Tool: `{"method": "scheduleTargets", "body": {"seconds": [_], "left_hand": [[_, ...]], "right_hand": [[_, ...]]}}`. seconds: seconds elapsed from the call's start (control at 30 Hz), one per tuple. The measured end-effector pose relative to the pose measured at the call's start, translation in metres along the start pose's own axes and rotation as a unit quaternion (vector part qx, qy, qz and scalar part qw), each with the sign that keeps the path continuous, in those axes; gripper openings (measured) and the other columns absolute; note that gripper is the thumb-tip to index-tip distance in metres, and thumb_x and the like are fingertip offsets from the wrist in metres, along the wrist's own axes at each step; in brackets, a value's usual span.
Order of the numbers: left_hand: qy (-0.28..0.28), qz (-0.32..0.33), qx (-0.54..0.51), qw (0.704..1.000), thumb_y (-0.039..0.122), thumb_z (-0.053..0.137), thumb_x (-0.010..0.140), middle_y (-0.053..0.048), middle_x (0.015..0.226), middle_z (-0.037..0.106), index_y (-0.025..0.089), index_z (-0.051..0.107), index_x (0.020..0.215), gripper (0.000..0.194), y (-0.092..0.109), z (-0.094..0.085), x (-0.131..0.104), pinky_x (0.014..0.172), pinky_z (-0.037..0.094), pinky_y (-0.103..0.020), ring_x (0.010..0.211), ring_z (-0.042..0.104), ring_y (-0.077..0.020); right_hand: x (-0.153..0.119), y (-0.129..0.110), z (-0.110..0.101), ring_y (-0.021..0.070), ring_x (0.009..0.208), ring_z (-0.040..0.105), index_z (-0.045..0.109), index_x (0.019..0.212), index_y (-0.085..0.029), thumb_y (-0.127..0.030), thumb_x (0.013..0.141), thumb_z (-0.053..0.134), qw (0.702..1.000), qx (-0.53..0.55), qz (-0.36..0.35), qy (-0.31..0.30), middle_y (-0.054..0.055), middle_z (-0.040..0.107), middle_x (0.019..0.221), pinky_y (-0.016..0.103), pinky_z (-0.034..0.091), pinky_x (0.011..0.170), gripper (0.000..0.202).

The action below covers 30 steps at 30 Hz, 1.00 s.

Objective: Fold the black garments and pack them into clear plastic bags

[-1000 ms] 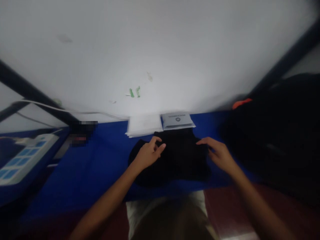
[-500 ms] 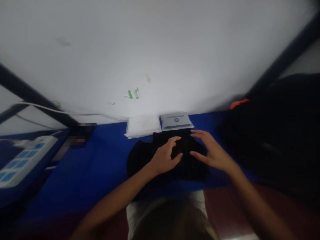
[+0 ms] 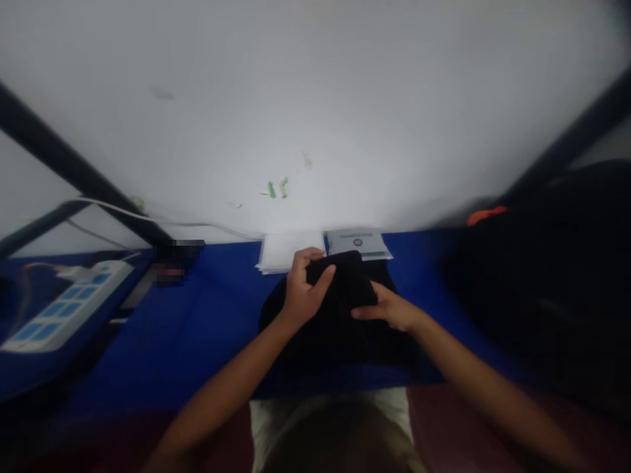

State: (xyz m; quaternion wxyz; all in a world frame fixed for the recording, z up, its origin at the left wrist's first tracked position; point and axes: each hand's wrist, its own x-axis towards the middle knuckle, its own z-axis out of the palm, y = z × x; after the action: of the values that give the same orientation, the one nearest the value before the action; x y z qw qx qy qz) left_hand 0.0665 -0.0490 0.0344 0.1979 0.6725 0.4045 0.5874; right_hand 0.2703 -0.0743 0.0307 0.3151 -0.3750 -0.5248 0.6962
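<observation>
While the left hand (image 3: 300, 293) and right hand (image 3: 396, 310) grip black cloth (image 3: 335, 335), a grey packet (image 3: 355, 242), apparently marked ROCKBROS upside-down, lies beside white packets (image 3: 288, 249).

Black cloth (image 3: 340, 315) now partly lifted, right hand (image 3: 394, 311) gripping

Bare hands (image 3: 303, 292) and forearms (image 3: 231, 384), pale clothing (image 3: 271, 410)

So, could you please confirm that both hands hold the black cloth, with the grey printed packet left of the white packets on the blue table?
Not quite: the head view shows the grey printed packet right of the white packets on the blue table. The left hand and right hand do hold the black cloth.
</observation>
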Motion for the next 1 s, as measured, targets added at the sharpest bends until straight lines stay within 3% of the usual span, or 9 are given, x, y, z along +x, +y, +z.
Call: {"method": "scheduleTargets", "body": {"seconds": [0.1, 0.17, 0.3, 0.4, 0.5, 0.63, 0.77, 0.9, 1.0], "left_hand": [[-0.098, -0.040, 0.020, 0.994, 0.034, 0.051, 0.095, -0.003, 0.092, 0.065, 0.021, 0.057, 0.106, 0.018, -0.038, -0.013, 0.016, 0.078, 0.053, -0.029, 0.084, 0.064, -0.0151], [-0.177, -0.030, 0.083, 0.980, 0.036, 0.047, 0.097, -0.003, 0.090, 0.066, 0.020, 0.060, 0.098, 0.020, -0.070, -0.029, 0.028, 0.074, 0.052, -0.029, 0.080, 0.064, -0.0157], [-0.331, 0.053, 0.234, 0.912, 0.035, 0.055, 0.091, -0.009, 0.109, 0.064, 0.019, 0.060, 0.106, 0.023, -0.122, -0.063, 0.047, 0.096, 0.045, -0.040, 0.107, 0.057, -0.0237], [-0.398, 0.049, 0.268, 0.876, 0.028, 0.047, 0.092, -0.009, 0.110, 0.065, 0.019, 0.060, 0.107, 0.022, -0.140, -0.079, 0.054, 0.095, 0.045, -0.037, 0.105, 0.058, -0.0217], [-0.409, 0.037, 0.281, 0.868, 0.025, 0.042, 0.093, -0.009, 0.105, 0.067, 0.017, 0.061, 0.103, 0.023, -0.146, -0.083, 0.060, 0.091, 0.046, -0.034, 0.100, 0.060, -0.0206], [-0.391, 0.022, 0.305, 0.868, 0.025, 0.038, 0.095, -0.011, 0.114, 0.065, 0.017, 0.055, 0.120, 0.031, -0.136, -0.083, 0.064, 0.091, 0.045, -0.035, 0.103, 0.060, -0.0227], [-0.363, 0.035, 0.327, 0.872, 0.023, 0.033, 0.096, -0.012, 0.118, 0.060, 0.018, 0.044, 0.133, 0.039, -0.098, -0.079, 0.058, 0.084, 0.046, -0.033, 0.090, 0.063, -0.0204], [-0.429, 0.053, 0.363, 0.826, 0.021, 0.041, 0.089, -0.007, 0.089, 0.063, 0.017, 0.059, 0.096, 0.020, -0.048, -0.068, 0.047, 0.071, 0.046, -0.030, 0.077, 0.061, -0.0192], [-0.442, 0.095, 0.361, 0.816, 0.025, 0.046, 0.086, -0.005, 0.071, 0.059, 0.017, 0.057, 0.075, 0.018, -0.023, -0.059, 0.036, 0.061, 0.043, -0.028, 0.066, 0.058, -0.0178]], "right_hand": [[-0.001, 0.012, 0.009, 0.0223, 0.099, 0.068, 0.052, 0.132, -0.030, -0.018, 0.064, 0.084, 0.993, 0.095, 0.057, 0.037, 0.001, 0.071, 0.106, 0.035, 0.055, 0.085, 0.076], [-0.005, 0.016, 0.009, 0.0225, 0.097, 0.069, 0.053, 0.130, -0.030, -0.016, 0.062, 0.084, 0.988, 0.127, 0.076, 0.050, 0.001, 0.072, 0.105, 0.035, 0.056, 0.084, 0.076], [-0.012, 0.022, 0.003, 0.0224, 0.094, 0.070, 0.056, 0.125, -0.029, -0.014, 0.061, 0.084, 0.981, 0.156, 0.089, 0.074, 0.001, 0.072, 0.103, 0.036, 0.057, 0.082, 0.072], [-0.016, 0.027, 0.000, 0.0219, 0.092, 0.070, 0.058, 0.121, -0.027, -0.013, 0.061, 0.084, 0.978, 0.163, 0.094, 0.088, 0.001, 0.073, 0.098, 0.035, 0.057, 0.082, 0.068], [-0.018, 0.030, 0.000, 0.0209, 0.090, 0.071, 0.059, 0.119, -0.027, -0.013, 0.061, 0.083, 0.978, 0.164, 0.099, 0.086, 0.000, 0.073, 0.095, 0.033, 0.057, 0.079, 0.065], [-0.018, 0.031, 0.001, 0.0219, 0.091, 0.070, 0.060, 0.117, -0.027, -0.014, 0.060, 0.083, 0.978, 0.160, 0.105, 0.083, 0.001, 0.073, 0.097, 0.033, 0.058, 0.078, 0.063], [-0.016, 0.031, -0.002, 0.0209, 0.086, 0.071, 0.059, 0.117, -0.027, -0.015, 0.060, 0.083, 0.976, 0.168, 0.097, 0.101, 0.000, 0.073, 0.093, 0.033, 0.057, 0.077, 0.063], [-0.013, 0.027, -0.004, 0.0194, 0.079, 0.070, 0.061, 0.110, -0.026, -0.018, 0.060, 0.083, 0.975, 0.173, 0.078, 0.117, -0.001, 0.072, 0.088, 0.032, 0.056, 0.074, 0.055], [-0.011, 0.021, -0.003, 0.0195, 0.079, 0.069, 0.062, 0.106, -0.024, -0.019, 0.058, 0.083, 0.974, 0.177, 0.064, 0.125, -0.001, 0.071, 0.087, 0.033, 0.054, 0.075, 0.052]]}}
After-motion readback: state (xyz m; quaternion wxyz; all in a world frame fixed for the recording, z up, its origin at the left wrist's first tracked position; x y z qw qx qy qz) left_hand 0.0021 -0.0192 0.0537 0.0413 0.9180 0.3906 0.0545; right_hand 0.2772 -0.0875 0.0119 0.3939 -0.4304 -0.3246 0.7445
